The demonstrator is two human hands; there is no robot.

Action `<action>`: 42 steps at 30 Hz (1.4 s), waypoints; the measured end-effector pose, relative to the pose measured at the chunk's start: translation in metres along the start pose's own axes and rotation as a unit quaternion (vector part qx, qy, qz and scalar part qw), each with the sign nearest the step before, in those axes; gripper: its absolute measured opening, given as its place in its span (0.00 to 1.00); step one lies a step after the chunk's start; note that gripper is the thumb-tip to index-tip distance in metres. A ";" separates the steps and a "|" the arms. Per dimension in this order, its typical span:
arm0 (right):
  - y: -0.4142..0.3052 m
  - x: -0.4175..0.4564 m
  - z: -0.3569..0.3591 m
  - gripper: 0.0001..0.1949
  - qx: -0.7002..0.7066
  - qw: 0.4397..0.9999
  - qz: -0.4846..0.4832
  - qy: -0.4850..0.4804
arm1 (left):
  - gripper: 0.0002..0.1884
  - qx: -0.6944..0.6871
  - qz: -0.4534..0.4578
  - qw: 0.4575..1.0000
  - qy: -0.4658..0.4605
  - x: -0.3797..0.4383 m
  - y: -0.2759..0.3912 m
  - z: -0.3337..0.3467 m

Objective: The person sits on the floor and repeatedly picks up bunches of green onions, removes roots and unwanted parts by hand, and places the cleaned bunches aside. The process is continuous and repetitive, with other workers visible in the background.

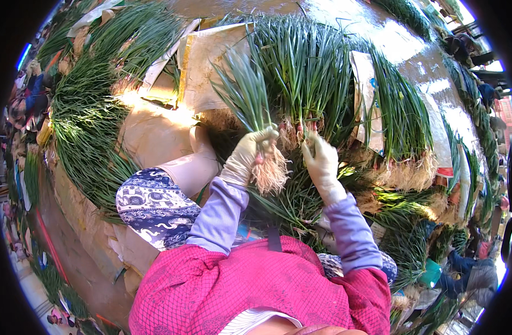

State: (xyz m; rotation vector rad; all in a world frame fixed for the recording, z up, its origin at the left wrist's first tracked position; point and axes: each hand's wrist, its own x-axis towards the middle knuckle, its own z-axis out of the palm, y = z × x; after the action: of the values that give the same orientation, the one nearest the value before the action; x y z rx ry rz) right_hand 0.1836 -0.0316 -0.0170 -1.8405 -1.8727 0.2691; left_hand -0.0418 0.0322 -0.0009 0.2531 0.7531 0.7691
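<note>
My left hand [252,153], in a pale glove, grips a bunch of spring onions [243,94] just above the bulbs. Its green leaves point up and away, and the pale tangled roots [270,173] hang below my fingers. To the right, my gloved right hand [323,161] has its fingertips at the reddish bulbs of a larger spread of spring onions [302,67]. Whether those fingers pinch a stem is hard to see. Loose green leaves [281,205] lie below and between my hands.
Spring onions [406,113] with roots towards me lie at the right beside a pale sheet [367,96]. More green heaps [86,121] spread at the left. A tan sheet [214,67] stands behind my left hand. Wet ground [390,46] shines beyond. Other people [27,100] are at the edges.
</note>
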 end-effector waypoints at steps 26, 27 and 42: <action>-0.038 0.034 0.015 0.18 0.504 0.824 0.252 -0.059 | 0.18 0.188 -0.050 0.981 0.021 -0.013 -0.012 0.026; -0.042 0.035 0.011 0.18 0.543 0.785 0.274 -0.120 | 0.20 0.245 -0.044 0.968 0.001 -0.012 -0.016 0.027; 0.304 -0.182 -0.162 0.25 0.152 0.776 0.497 0.358 | 0.18 0.243 -0.087 0.960 0.105 0.025 -0.041 0.010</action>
State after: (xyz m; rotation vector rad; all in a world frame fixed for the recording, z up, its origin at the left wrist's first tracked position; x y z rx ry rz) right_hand 0.5210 -0.2208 -0.0594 -2.0931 -0.2274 0.1521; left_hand -0.0006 0.0215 -0.0256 0.5446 1.1490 0.4368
